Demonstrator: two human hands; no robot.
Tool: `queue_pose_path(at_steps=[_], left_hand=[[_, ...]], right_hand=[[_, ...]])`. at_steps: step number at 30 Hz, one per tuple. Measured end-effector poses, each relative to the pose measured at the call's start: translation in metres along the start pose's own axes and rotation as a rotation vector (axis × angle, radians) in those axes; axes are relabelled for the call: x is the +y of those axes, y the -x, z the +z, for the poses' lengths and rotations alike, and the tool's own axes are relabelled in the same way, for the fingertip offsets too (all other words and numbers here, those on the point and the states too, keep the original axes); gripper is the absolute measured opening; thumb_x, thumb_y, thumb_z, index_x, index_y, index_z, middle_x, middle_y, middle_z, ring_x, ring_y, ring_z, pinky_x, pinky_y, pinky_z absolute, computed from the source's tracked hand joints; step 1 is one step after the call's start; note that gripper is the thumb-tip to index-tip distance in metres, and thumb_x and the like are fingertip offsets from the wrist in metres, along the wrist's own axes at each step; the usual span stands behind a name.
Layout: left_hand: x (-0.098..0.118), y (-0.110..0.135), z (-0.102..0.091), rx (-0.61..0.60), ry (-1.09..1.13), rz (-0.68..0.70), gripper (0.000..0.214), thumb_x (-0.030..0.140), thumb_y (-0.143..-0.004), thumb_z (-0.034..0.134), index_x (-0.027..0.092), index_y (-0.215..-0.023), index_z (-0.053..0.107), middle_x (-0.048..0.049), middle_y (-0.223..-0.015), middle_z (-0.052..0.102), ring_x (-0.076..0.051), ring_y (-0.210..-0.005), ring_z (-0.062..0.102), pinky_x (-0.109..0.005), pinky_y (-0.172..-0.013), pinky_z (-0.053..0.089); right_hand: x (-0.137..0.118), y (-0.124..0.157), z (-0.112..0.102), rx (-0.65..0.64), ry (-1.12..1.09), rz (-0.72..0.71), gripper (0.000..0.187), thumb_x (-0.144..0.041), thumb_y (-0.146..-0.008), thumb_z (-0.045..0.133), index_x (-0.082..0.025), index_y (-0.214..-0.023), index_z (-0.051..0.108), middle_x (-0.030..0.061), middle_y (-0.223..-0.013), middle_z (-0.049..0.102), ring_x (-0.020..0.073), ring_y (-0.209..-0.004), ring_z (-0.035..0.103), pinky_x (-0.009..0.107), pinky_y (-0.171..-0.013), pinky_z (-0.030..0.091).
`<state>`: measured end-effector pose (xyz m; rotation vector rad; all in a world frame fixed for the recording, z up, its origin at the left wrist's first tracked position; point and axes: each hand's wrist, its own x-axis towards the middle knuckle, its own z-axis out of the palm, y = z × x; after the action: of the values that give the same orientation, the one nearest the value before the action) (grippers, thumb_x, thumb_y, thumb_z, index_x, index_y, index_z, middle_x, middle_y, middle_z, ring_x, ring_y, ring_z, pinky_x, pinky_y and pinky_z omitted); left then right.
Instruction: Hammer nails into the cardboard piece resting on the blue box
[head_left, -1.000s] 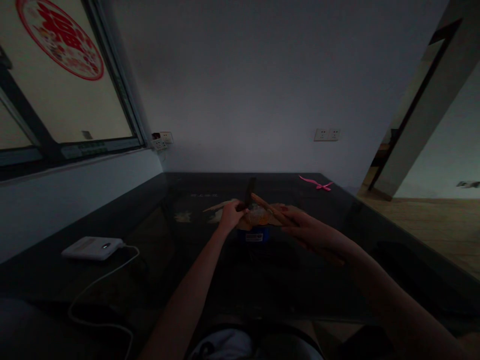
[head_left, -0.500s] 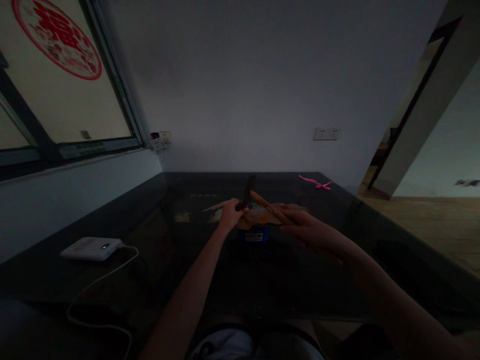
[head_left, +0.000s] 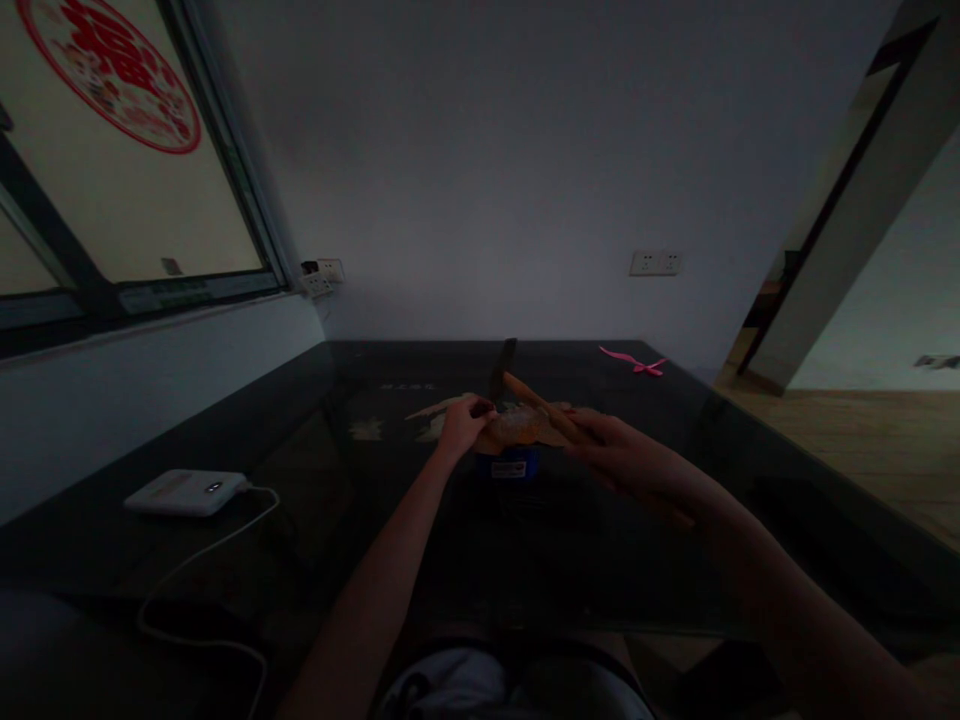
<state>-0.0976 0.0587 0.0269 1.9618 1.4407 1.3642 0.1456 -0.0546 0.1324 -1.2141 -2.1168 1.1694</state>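
Note:
My right hand is wrapped round the wooden handle of a hammer. The dark hammer head rises above the far side of a brown, crumpled sheet, which lies over a blue tin with a white label. At the sheet's left edge, my left hand has its thumb and fingers pinched together beside the hammer head. Whatever is between those fingers is too small and dark to make out. A pale, pointed piece sticks out to the left behind this hand.
Toward the left side of the dark glossy table lies a white power bank with a white cable. A pink ribbon-like item rests near the far right corner. Wall sockets are behind the table.
The hammer head has lifted slightly away from my left hand's fingers. My left hand stays at the sheet's edge, and the view has shifted a little.

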Motion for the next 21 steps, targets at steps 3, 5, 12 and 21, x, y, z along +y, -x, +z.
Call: queue_pose_path(at_steps=[3, 5, 12, 21], left_hand=[[-0.002, 0.000, 0.001, 0.000, 0.025, 0.002, 0.013, 0.018, -0.070, 0.064, 0.013, -0.082, 0.064, -0.0063, -0.082, 0.068, -0.017, -0.078, 0.063, -0.029, -0.073, 0.048], [-0.002, -0.001, 0.001, -0.004, 0.007, 0.001, 0.013, 0.019, -0.070, 0.064, 0.014, -0.082, 0.064, -0.0059, -0.082, 0.068, -0.017, -0.077, 0.062, -0.029, -0.073, 0.048], [0.001, 0.000, 0.000, -0.003, -0.016, 0.016, 0.013, 0.018, -0.070, 0.064, 0.014, -0.082, 0.064, -0.0064, -0.083, 0.068, -0.018, -0.079, 0.063, -0.029, -0.072, 0.049], [-0.005, -0.002, 0.003, 0.010, 0.154, 0.031, 0.017, 0.018, -0.070, 0.064, 0.012, -0.087, 0.062, -0.0077, -0.084, 0.067, -0.017, -0.078, 0.064, -0.030, -0.075, 0.051]], right_hand=[[0.000, 0.001, -0.001, 0.042, 0.003, -0.058, 0.045, -0.027, -0.078, 0.052, -0.017, -0.122, 0.047, -0.0053, -0.060, 0.047, 0.0052, -0.038, 0.040, 0.016, -0.033, 0.033], [0.004, -0.002, 0.000, 0.054, 0.004, -0.079, 0.045, -0.026, -0.077, 0.053, -0.017, -0.122, 0.049, -0.0037, -0.063, 0.051, 0.0055, -0.039, 0.041, 0.017, -0.034, 0.034], [0.012, -0.004, 0.005, 0.064, -0.100, -0.040, 0.046, -0.028, -0.076, 0.056, -0.016, -0.120, 0.050, -0.0060, -0.056, 0.049, 0.0065, -0.038, 0.042, 0.016, -0.032, 0.034], [0.052, -0.019, 0.036, 0.184, -0.658, -0.215, 0.027, -0.045, -0.082, 0.051, -0.018, -0.083, 0.050, -0.0091, -0.051, 0.041, 0.0017, -0.027, 0.031, 0.014, -0.023, 0.024]])
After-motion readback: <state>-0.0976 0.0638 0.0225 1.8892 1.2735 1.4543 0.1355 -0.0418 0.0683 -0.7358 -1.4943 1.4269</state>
